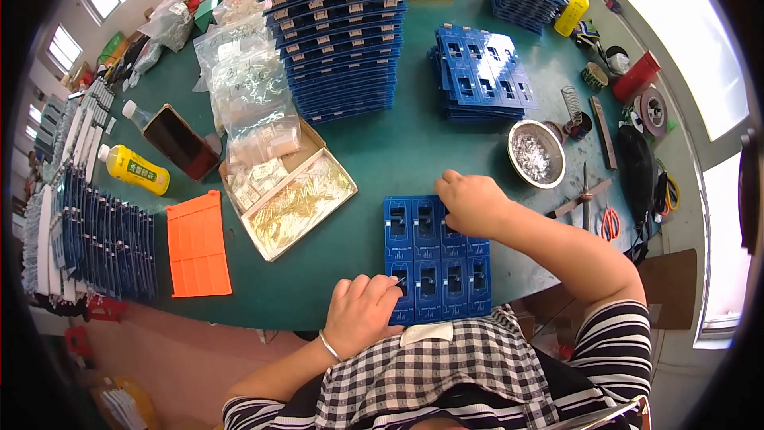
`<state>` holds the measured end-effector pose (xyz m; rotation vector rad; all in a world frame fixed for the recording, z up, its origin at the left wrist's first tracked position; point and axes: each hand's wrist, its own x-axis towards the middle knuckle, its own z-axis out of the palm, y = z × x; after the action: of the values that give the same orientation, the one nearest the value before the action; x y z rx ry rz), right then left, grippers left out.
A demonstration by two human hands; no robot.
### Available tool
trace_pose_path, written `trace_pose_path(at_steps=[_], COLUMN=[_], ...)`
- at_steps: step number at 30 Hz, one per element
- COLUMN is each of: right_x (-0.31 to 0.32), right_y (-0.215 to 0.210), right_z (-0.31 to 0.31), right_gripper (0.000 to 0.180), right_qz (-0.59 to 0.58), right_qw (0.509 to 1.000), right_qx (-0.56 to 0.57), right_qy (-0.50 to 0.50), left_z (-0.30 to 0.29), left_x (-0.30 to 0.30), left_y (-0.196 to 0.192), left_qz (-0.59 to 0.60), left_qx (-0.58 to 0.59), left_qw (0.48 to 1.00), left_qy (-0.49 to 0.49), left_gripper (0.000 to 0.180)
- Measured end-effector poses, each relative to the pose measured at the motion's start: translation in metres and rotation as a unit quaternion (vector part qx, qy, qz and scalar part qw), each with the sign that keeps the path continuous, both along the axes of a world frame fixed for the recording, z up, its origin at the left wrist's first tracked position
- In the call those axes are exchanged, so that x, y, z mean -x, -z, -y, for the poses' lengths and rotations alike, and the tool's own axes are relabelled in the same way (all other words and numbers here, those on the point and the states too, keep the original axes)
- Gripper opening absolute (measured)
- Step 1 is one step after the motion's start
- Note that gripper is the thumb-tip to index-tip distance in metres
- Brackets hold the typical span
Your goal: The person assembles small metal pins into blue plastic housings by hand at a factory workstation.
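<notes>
A blue circuit board panel, divided into several units with dark rectangular cutouts, lies flat at the table's front edge before me. My left hand is closed at its lower left edge, with the fingertips overlapping the board. At the panel's upper right, my right hand is closed in a pinch with the fingers bent down. It covers the corner, so anything between those fingertips is hidden. To the left, a shallow cardboard box holds many thin gold-coloured pins and small bagged parts.
A tall stack of blue panels rises behind the box; a lower stack stands right of it. A metal bowl of small shiny pieces, orange-handled scissors, an orange tray, a phone and yellow bottles surround the work.
</notes>
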<state>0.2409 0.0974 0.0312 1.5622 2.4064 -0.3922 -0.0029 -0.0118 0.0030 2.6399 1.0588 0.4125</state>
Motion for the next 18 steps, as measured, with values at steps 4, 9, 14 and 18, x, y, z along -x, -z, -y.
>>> trace_pose_path(at_steps=[4, 9, 14, 18], right_x=[-0.004, -0.033, -0.065, -0.057], right_y=[-0.002, 0.009, 0.017, 0.008], right_z=[-0.005, 0.007, 0.017, 0.015], right_gripper=[0.037, 0.044, 0.046, 0.043], right_qz=[-0.002, -0.161, -0.206, -0.181], right_qw=[1.000, 0.978, 0.977, 0.979], right_qx=[0.013, -0.129, -0.018, -0.006], right_qy=[-0.020, -0.015, 0.059, 0.094], left_z=[-0.003, -0.002, -0.005, -0.005], left_x=[0.001, 0.002, 0.000, -0.002], left_y=[-0.001, 0.001, 0.002, 0.000], left_qz=[-0.012, 0.007, 0.013, 0.003], left_qx=[0.010, 0.023, 0.028, 0.038], left_qw=[1.000, 1.000, 1.000, 0.999], left_qy=[0.007, -0.001, 0.003, -0.002], left_gripper=[0.059, 0.058, 0.057, 0.056])
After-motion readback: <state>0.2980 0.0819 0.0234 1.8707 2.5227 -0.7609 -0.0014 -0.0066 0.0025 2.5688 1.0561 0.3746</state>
